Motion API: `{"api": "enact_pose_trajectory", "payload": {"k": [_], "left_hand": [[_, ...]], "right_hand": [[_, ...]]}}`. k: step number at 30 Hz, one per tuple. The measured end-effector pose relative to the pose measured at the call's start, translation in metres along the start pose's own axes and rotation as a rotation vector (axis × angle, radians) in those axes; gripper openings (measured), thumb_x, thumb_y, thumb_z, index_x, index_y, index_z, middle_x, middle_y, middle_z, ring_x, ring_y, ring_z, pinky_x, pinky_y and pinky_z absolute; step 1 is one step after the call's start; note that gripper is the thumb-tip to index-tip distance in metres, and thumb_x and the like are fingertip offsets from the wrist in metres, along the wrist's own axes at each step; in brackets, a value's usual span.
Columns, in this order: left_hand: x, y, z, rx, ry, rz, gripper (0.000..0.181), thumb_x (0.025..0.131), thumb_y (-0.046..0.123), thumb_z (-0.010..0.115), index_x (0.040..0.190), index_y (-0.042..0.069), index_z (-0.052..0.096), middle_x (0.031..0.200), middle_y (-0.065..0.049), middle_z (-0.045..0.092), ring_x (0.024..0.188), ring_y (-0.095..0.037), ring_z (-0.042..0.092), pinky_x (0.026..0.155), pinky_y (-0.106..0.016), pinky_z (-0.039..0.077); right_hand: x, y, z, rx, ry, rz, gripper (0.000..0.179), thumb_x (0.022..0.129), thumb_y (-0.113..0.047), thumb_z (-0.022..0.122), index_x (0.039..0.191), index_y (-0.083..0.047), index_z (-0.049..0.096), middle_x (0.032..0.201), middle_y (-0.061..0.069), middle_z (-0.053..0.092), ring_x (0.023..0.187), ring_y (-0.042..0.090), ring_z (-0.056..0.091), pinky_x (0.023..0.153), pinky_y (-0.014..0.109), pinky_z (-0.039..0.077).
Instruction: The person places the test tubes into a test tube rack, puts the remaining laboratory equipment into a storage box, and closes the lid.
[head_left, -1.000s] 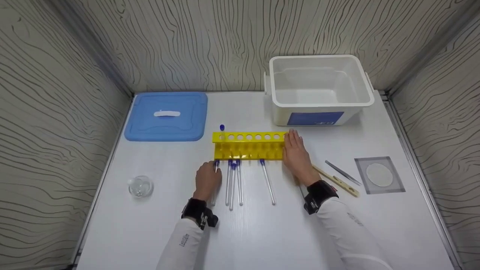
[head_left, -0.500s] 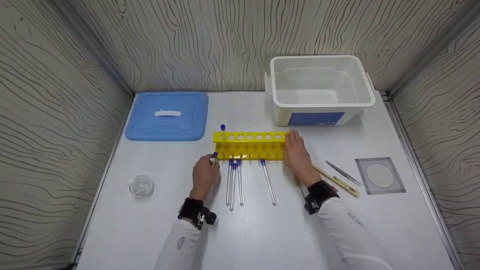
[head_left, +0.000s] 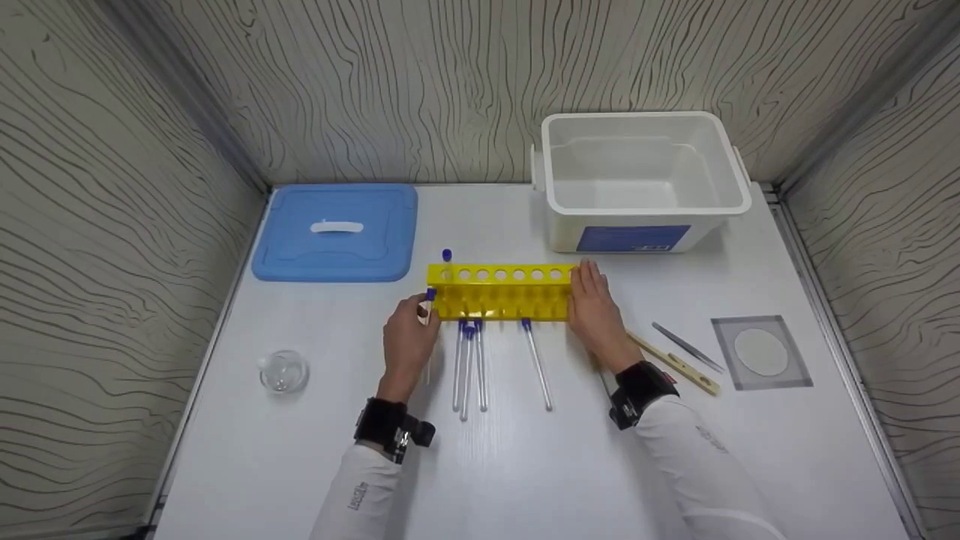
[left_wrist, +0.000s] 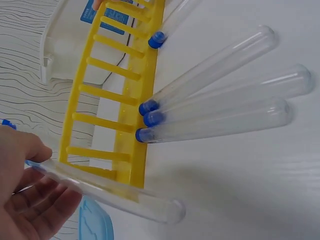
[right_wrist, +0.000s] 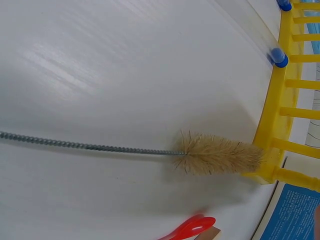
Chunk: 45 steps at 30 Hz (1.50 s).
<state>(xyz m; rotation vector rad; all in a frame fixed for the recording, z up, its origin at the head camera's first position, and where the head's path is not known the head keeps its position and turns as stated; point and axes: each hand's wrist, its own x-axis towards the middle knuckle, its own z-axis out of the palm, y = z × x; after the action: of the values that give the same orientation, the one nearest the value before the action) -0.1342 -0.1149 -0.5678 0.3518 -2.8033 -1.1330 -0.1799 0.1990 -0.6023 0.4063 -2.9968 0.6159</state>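
My left hand point(head_left: 409, 337) pinches a capped glass test tube point(left_wrist: 120, 195) beside the left end of a yellow test tube rack point(head_left: 517, 294). The tube's blue cap points up past the fingers, and its rounded bottom tilts toward me. At the rack's right end rests my right hand point(head_left: 596, 311), fingers straight over the corner. One blue-capped tube point(head_left: 447, 255) stands in the leftmost hole. Several loose test tubes point(left_wrist: 220, 120) lie in front, caps against the rack's base. Beneath my right wrist lies a bristled test tube brush point(right_wrist: 220, 154), its tip at the rack.
A white bin point(head_left: 551, 195) stands behind, with its blue lid point(head_left: 375, 255) lying left. A small glass vessel point(head_left: 283, 373) is at left. Rightward lie a wooden tube clamp point(head_left: 694, 375), tweezers point(head_left: 684, 345) and a gauze square point(head_left: 795, 379). A red looped thing point(right_wrist: 192, 227) sits near the brush.
My left hand has raised its tube from the table and moved it slightly up and left, to beside the rack's left end. The right hand stays on the rack.
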Motion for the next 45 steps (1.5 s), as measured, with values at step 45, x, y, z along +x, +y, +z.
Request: {"api": "enact_pose_trajectory", "payload": {"k": [45], "left_hand": [[0.028, 0.1, -0.024, -0.159, 0.194, 0.475, 0.028, 0.102, 0.011, 0.067, 0.127, -0.001, 0.063, 0.107, -0.016, 0.071, 0.093, -0.026, 0.073, 0.09, -0.035, 0.064]], "right_hand": [[-0.001, -0.006, -0.005, -0.013, -0.041, 0.031, 0.056, 0.107, -0.012, 0.046, 0.154, 0.018, 0.035, 0.166, 0.037, 0.028, 0.159, 0.05, 0.025, 0.131, 0.061, 0.022]]}}
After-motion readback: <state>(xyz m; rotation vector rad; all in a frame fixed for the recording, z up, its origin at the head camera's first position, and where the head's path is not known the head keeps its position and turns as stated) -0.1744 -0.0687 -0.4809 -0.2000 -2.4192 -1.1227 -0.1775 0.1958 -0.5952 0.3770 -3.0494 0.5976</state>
